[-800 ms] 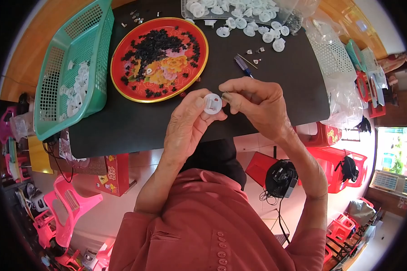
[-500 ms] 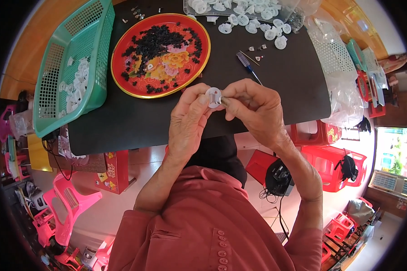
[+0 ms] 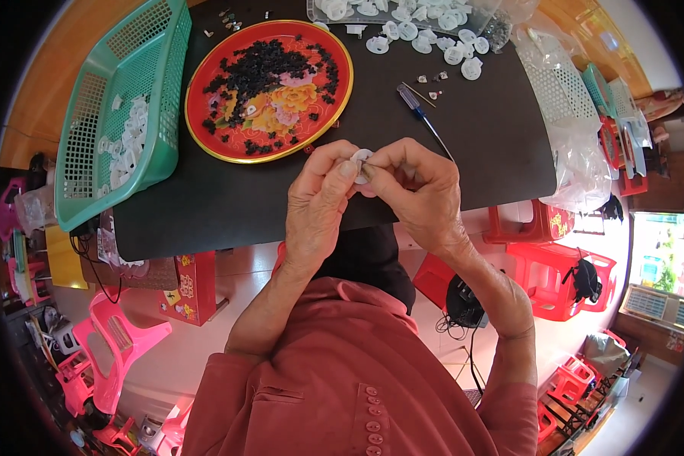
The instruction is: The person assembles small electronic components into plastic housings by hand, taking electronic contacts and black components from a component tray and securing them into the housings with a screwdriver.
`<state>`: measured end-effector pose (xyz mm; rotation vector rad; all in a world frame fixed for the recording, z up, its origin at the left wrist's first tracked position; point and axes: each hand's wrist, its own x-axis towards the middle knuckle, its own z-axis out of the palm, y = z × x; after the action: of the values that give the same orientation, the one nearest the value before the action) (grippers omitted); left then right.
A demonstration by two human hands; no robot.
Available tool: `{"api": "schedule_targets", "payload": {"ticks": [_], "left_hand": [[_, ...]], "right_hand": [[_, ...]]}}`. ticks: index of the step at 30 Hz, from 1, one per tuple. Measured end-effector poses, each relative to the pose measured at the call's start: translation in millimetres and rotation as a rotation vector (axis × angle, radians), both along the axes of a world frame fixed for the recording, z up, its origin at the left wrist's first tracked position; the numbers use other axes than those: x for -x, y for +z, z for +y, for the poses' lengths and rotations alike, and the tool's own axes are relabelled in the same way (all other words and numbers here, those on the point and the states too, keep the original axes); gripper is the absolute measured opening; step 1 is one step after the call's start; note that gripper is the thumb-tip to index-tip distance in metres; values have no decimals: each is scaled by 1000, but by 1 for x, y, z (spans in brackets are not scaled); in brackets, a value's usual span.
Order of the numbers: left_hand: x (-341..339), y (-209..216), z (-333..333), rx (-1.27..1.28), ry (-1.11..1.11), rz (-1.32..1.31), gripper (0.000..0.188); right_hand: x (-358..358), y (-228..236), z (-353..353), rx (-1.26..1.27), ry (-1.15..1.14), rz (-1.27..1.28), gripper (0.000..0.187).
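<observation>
L hand (image 3: 318,197) pinches white disc (image 3: 362,154), R hand (image 3: 419,185) fingertips closed on its R side. Both over desk (image 3: 235,209) nr front edge; wide gap L to basket (image 3: 121,205).

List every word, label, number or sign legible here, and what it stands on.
No text is clear enough to quote.
Red box below the table at left: printed marks, too small to read.
Patterned red item below the table at right: marks, too blurred to read.
White part in the left hand: no lettering visible.
</observation>
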<state>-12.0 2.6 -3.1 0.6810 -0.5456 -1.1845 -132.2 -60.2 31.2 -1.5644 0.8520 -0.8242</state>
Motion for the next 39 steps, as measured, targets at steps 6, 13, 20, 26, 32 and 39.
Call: {"api": "schedule_targets", "payload": {"ticks": [6, 13, 20, 26, 32, 39], "left_hand": [[-5, 1, 0, -11, -50, 113, 25], [-10, 1, 0, -1, -144, 241, 28], [-12, 4, 1, -46, -174, 279, 29], [-7, 8, -1, -75, -93, 245, 29], [-4, 6, 0, -55, -65, 168, 26], [-2, 7, 1, -91, -62, 82, 23]], "right_hand": [[1, 0, 1, -36, 26, -66, 4], [6, 15, -6, 291, 141, -21, 16], [1, 15, -18, 707, 192, 52, 27], [1, 13, -17, 671, 149, 83, 22], [4, 11, -19, 775, 143, 186, 15], [7, 21, -23, 925, 225, 322, 11]]}}
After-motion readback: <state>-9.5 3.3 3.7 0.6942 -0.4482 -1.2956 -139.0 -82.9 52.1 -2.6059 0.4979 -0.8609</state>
